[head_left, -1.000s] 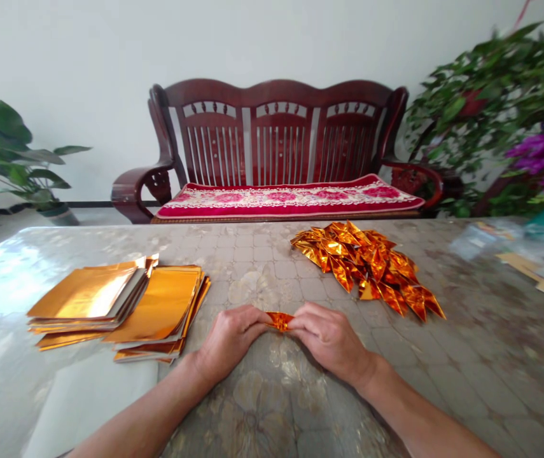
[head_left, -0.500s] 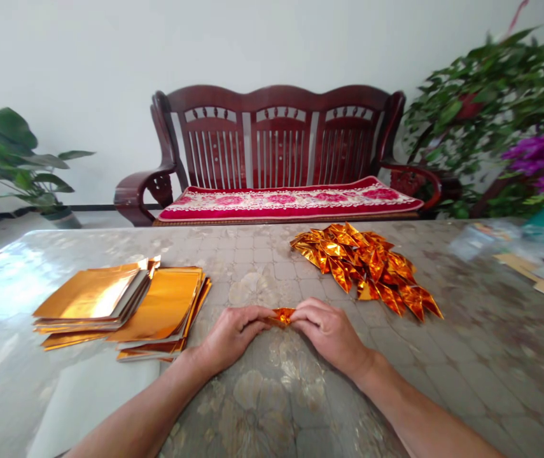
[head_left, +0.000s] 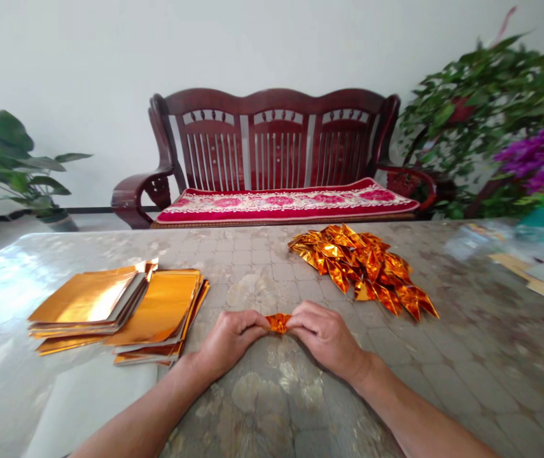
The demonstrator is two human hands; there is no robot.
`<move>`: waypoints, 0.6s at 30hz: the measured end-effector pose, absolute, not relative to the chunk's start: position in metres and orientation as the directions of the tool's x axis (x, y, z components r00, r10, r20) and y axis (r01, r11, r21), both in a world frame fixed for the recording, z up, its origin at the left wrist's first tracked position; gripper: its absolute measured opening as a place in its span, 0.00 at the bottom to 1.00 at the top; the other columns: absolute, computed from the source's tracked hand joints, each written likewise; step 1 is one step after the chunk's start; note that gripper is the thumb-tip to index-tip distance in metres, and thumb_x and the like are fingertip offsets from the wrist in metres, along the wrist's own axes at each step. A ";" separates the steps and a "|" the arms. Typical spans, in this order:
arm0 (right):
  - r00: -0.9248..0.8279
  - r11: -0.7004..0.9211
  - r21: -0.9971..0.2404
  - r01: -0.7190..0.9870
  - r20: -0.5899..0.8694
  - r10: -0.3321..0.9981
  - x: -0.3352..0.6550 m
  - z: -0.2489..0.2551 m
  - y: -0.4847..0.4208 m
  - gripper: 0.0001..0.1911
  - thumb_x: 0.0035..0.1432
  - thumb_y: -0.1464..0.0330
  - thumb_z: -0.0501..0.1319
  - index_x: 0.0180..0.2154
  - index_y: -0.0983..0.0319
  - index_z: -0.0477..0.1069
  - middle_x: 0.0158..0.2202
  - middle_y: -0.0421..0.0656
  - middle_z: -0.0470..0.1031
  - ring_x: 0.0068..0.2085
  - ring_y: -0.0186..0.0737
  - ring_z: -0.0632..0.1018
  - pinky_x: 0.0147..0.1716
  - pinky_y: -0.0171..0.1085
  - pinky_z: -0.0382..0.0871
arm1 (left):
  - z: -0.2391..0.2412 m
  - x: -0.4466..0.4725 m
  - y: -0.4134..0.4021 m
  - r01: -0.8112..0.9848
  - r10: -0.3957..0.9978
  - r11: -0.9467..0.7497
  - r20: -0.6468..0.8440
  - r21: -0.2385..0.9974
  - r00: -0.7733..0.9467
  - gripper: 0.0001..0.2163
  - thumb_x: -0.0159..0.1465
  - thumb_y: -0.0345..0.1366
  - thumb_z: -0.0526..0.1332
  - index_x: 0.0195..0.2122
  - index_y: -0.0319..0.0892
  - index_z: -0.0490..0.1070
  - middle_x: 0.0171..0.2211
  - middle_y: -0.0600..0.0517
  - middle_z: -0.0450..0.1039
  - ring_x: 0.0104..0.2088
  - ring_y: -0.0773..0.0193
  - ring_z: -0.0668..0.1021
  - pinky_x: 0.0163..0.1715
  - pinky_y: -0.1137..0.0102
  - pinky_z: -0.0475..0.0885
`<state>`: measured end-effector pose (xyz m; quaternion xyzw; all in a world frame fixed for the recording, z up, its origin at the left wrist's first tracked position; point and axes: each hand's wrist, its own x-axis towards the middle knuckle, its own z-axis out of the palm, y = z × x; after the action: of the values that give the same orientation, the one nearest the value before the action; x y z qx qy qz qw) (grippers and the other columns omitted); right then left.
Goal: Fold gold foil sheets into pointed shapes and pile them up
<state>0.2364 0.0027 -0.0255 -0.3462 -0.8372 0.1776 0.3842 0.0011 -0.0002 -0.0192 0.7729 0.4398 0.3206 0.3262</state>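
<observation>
A small folded piece of shiny orange-gold foil paper point(head_left: 278, 323) is held between my two hands, low over the table. My left hand point(head_left: 236, 334) pinches its left end between thumb and fingers. At the right end, my right hand point(head_left: 324, 334) grips it the same way. Only the crinkled middle shows; the ends are hidden by my fingers. Beyond my right hand lies a heap of folded foil pieces point(head_left: 371, 264) with pointed ends. Flat sheets of gold foil paper sit in a left stack point(head_left: 81, 296) and a right stack point(head_left: 161, 305) beyond my left forearm.
A pale grey sheet point(head_left: 95, 401) lies under my left forearm on the patterned table point(head_left: 252, 248). Clear plastic wrapping point(head_left: 474, 240) and flat card pieces point(head_left: 534, 277) are at the far right. Behind the table stands a dark red wooden bench point(head_left: 278, 152), with plants on both sides.
Both hands keep hold of the foil piece, and its middle looks slightly more spread. The whole view has shifted a little.
</observation>
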 end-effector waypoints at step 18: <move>-0.549 0.771 -0.430 0.470 0.542 0.636 0.239 -0.018 0.000 0.07 0.65 0.72 0.60 0.39 0.60 0.78 0.33 0.44 0.77 0.35 0.36 0.76 0.35 0.34 0.69 | -0.020 0.001 -0.004 0.518 0.815 -0.567 0.343 0.641 0.468 0.04 0.65 0.32 0.63 0.35 0.44 0.78 0.32 0.54 0.80 0.35 0.66 0.80 0.37 0.75 0.71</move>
<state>0.2391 -0.0002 -0.0178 -0.3171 -0.8721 0.1178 0.3536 0.0015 -0.0035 -0.0198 0.8248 0.4039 0.3210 0.2311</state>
